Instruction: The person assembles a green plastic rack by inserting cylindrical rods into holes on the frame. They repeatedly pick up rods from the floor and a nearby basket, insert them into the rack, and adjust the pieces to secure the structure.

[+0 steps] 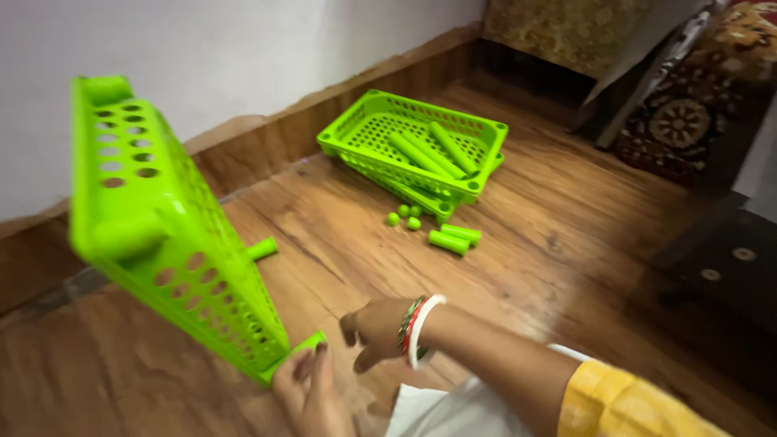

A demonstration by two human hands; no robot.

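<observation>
A bright green perforated plastic tray (154, 218) stands tilted on its edge on the wooden floor at the left. Short green tubes stick out of its corners. My left hand (312, 392) is at the bottom of the view, its fingers on the tube (301, 350) at the tray's lower near corner. My right hand (374, 328), with red and white bangles on the wrist, hovers just right of that corner. Its fingers are loosely curled and nothing shows in them.
Two more green trays (368, 121) lie stacked near the wall, with several green tubes (429, 150) inside the top one. Loose tubes (453, 237) and small green caps (405, 217) lie on the floor before them. Patterned cushions and dark furniture stand at the right.
</observation>
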